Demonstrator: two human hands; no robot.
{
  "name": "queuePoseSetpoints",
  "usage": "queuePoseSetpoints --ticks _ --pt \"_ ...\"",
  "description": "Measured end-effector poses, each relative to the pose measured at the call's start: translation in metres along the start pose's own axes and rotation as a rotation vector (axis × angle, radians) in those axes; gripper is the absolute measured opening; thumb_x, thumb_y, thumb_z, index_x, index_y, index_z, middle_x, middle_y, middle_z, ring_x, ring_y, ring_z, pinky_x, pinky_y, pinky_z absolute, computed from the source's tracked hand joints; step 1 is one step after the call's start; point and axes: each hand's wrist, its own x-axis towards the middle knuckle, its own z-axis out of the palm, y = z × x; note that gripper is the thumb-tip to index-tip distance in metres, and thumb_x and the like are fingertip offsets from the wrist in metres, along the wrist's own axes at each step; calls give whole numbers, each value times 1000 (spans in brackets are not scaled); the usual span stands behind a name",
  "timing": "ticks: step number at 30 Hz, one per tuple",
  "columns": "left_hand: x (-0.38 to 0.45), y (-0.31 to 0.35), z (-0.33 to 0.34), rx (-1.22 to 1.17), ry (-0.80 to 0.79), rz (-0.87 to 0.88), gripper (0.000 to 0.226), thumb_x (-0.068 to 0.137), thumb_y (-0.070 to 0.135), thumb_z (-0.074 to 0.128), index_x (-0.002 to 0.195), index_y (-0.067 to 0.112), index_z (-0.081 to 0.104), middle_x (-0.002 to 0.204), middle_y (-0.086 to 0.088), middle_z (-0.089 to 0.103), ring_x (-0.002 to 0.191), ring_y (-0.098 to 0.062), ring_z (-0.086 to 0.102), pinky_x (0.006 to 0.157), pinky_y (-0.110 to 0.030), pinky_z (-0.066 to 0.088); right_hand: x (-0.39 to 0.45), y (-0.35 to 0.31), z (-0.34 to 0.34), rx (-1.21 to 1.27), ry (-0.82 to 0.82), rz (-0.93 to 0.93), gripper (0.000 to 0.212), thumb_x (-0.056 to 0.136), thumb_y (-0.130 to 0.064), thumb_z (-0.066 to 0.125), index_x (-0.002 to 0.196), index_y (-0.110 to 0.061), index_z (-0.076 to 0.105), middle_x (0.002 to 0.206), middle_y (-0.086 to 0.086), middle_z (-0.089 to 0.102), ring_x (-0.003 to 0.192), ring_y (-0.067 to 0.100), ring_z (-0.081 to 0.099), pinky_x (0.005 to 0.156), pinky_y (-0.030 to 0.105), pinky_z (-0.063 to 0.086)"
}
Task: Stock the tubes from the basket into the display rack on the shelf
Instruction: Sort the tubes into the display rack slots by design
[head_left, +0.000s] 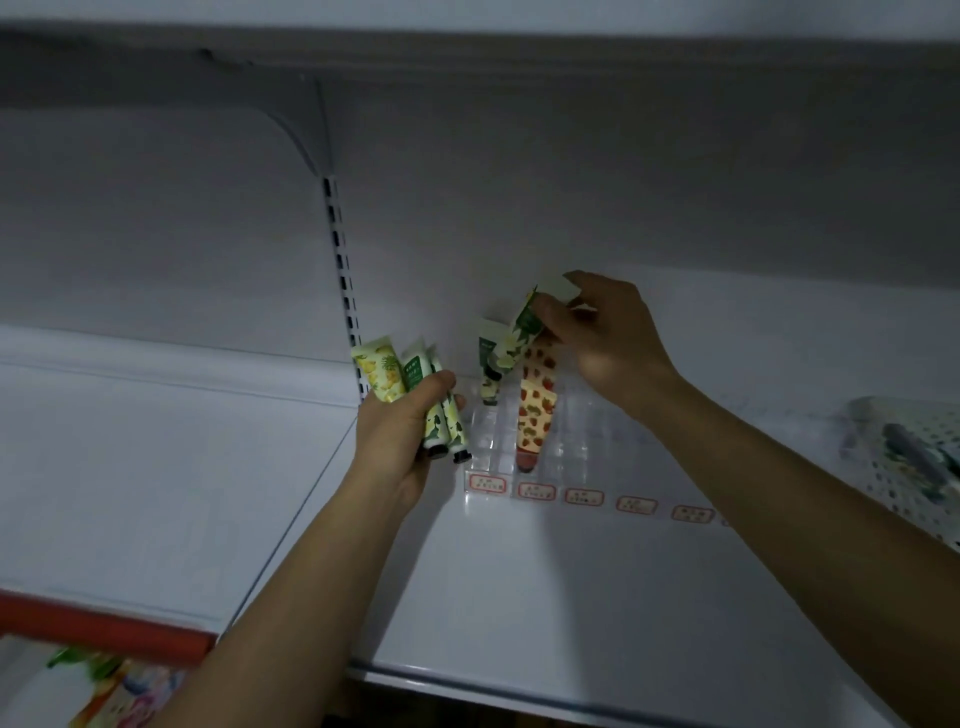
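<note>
— What is at the centre of the frame?
— A person's right hand (608, 332) pinches the flat end of a green-and-white flowered tube (522, 338) between thumb and fingers, holding it tilted, cap down, over the back of a clear display rack (576, 447) on a white shelf (597, 597)

— And the other hand?
— Left of centre, the left hand (405, 431) is curled round a bundle of tubes (410, 389): a yellow pineapple-print one and green ones, black caps pointing down

— What already sits in the rack?
— A green tube (489, 371) stands in the leftmost column; just right of it, a strawberry-print tube (535, 421) stands in front of another. Red-bordered labels (584, 497) run along the rack's front edge

— The basket?
— A white perforated basket (904, 467) lies at the right edge, its contents blurred. At lower left, a red rail (104, 631) crosses above colourful packaging I cannot make out
</note>
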Motion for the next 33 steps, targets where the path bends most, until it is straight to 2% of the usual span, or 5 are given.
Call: queuePoseSetpoints --ticks 4,8,22,28,33 --pt "18 -18 -4 26 32 6 24 81 -1 74 99 9 64 80 -13 68 64 -22 70 59 -37 58 6 7 19 -327 16 -93 23 93 -18 67 76 -3 67 70 9 67 56 4 51 52 10 37" --pt "19 -36 -7 -142 -52 -81 22 79 -3 74 97 8 66 83 -17 68 77 -32 68 85 -53 55 13 17 31 -403 38 -84 20 90 -23 69 74 -11 67 66 1 64 63 18 59 60 28 43" --pt "22 -41 -15 -129 -97 -79 22 75 0 78 92 10 69 88 -22 67 89 -39 64 93 -66 48 16 6 47 -776 -59 -71 35 89 -39 62 62 -30 43 67 -10 45 107 22 40 89 41 30" --pt "20 -39 -17 -164 -114 -68 21 78 0 77 94 11 70 85 -17 68 82 -34 67 93 -58 50 18 3 56 -883 -128 -45 26 87 -50 66 79 -25 61 74 -10 36 119 22 36 90 41 27" --pt "17 -37 -17 -201 -127 -53 26 82 1 73 106 6 64 88 -18 66 83 -32 68 85 -49 54 16 5 58 -1061 -169 -82 39 88 -58 60 98 -22 71 85 -3 53 119 25 36 91 44 28"
